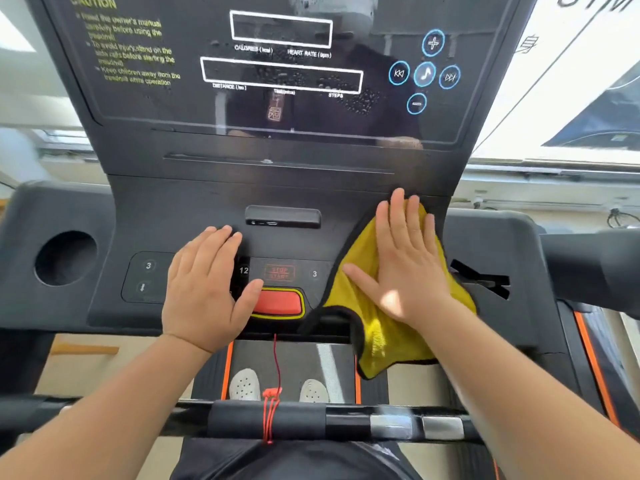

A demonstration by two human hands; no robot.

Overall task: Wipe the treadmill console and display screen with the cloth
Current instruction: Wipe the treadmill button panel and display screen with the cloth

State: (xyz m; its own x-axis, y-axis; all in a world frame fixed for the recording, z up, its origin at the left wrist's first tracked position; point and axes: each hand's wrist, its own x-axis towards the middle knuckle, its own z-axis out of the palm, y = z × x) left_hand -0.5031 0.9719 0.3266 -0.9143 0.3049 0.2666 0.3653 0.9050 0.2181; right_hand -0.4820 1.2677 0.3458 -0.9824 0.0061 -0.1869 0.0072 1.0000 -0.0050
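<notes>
The dark treadmill console fills the view, with its glossy display screen above showing droplets and smears. A yellow cloth with a dark hem lies on the console's right side, its lower corner hanging off the front edge. My right hand presses flat on the cloth, fingers spread and pointing up. My left hand rests flat on the button panel left of the red safety key, holding nothing.
A round cup holder sits at the console's left end. A red safety cord hangs down to the front handlebar. The belt and my shoes show below. A right side handrail juts in.
</notes>
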